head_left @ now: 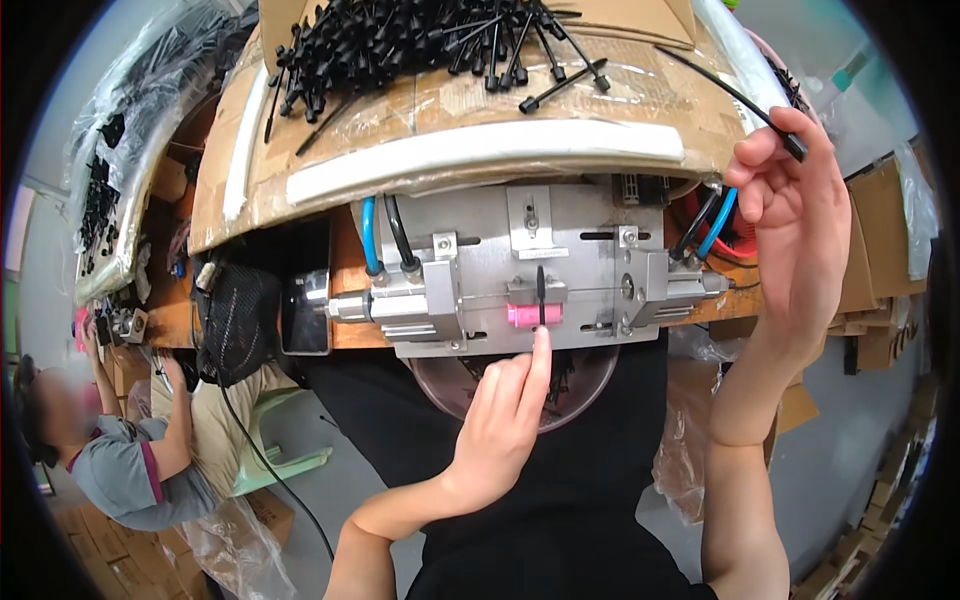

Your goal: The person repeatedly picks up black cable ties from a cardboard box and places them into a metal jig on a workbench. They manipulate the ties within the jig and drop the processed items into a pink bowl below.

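A steel fixture plate (420,347) lies in front of me with a small pink block (522,316) at its middle. Across the block lies a short black plastic stick (541,290), pointing away from me. My left hand (500,420) reaches up from below, index finger stretched out, its tip at the stick's near end; the other fingers are curled, and the thumb is hidden. Raised at the right, my right hand (800,210) holds a long thin black plastic stick (735,95) by its thicker end between thumb and fingers. The stick slants up to the left, over the cardboard.
Pneumatic cylinders sit left (415,305) and right (665,285) of the block, with blue and black hoses. Beyond is a cardboard box (600,110) heaped with black plastic sticks (390,45). A bowl (590,385) is under the plate. Another person (130,450) sits at left.
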`<state>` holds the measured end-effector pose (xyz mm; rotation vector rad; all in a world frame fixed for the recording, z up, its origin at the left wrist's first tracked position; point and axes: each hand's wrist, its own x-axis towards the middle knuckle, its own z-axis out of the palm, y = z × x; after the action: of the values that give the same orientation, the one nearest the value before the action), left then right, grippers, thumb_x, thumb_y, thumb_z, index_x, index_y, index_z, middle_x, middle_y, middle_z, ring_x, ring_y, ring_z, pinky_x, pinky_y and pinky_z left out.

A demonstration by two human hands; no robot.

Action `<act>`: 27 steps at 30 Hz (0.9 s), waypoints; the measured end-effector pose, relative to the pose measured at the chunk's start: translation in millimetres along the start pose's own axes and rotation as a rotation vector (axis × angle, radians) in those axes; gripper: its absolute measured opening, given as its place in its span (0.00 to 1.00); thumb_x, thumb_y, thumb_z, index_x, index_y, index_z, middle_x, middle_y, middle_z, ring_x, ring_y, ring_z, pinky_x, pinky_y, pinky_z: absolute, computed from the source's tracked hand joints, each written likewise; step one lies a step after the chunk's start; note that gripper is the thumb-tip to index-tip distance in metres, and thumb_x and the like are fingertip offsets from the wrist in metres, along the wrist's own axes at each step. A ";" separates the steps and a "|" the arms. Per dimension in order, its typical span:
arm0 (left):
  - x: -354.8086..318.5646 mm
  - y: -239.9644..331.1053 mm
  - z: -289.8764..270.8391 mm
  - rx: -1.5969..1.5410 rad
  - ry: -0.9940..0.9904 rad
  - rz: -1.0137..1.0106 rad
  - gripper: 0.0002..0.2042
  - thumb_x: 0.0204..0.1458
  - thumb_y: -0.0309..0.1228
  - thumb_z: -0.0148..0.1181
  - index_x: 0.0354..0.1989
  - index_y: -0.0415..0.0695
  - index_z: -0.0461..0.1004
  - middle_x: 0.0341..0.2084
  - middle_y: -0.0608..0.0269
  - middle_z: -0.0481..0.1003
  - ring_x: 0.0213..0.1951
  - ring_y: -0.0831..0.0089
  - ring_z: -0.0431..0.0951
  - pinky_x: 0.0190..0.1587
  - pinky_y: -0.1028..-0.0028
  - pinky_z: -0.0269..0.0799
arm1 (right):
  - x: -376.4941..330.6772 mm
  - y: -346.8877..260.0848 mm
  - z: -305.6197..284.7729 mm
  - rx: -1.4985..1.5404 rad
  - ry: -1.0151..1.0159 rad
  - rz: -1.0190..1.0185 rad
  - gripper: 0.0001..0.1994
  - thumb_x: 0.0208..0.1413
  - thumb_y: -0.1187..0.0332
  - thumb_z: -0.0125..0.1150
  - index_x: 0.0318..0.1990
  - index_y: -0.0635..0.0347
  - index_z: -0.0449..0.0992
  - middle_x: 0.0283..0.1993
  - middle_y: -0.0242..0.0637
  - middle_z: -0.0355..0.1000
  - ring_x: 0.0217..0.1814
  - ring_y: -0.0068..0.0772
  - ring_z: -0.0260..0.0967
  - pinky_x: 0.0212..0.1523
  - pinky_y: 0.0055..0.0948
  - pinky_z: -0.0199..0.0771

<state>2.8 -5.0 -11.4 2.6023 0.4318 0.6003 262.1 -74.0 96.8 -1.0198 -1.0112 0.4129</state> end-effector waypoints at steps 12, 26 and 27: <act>10.7 -5.6 14.5 0.311 -0.035 0.042 0.32 0.43 0.19 0.56 0.62 0.27 0.60 0.38 0.59 0.67 0.38 0.68 0.70 0.46 0.74 0.71 | -69.4 1.5 31.4 -0.350 0.176 -0.016 0.08 0.57 0.83 0.56 0.44 0.71 0.71 0.40 0.49 0.74 0.37 0.29 0.73 0.31 0.22 0.76; 194.4 -77.1 -63.2 -0.006 0.140 0.333 0.06 0.56 0.24 0.55 0.41 0.40 0.75 0.34 0.54 0.73 0.38 0.57 0.73 0.43 0.65 0.69 | -146.0 88.5 87.2 -0.818 -0.271 0.039 0.35 0.42 0.83 0.69 0.62 0.70 0.66 0.32 0.43 0.72 0.31 0.37 0.71 0.34 0.31 0.73; 196.1 -76.0 -66.9 -0.056 0.091 0.331 0.06 0.55 0.23 0.56 0.39 0.39 0.76 0.32 0.55 0.73 0.36 0.58 0.74 0.42 0.66 0.69 | -144.0 86.8 86.6 -0.800 -0.281 0.050 0.34 0.43 0.83 0.68 0.62 0.69 0.66 0.31 0.42 0.70 0.31 0.37 0.69 0.33 0.32 0.72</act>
<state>124.1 158.7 73.5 2.6177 0.0069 0.8289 128.7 -87.7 -36.6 -1.7357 -1.4548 0.1846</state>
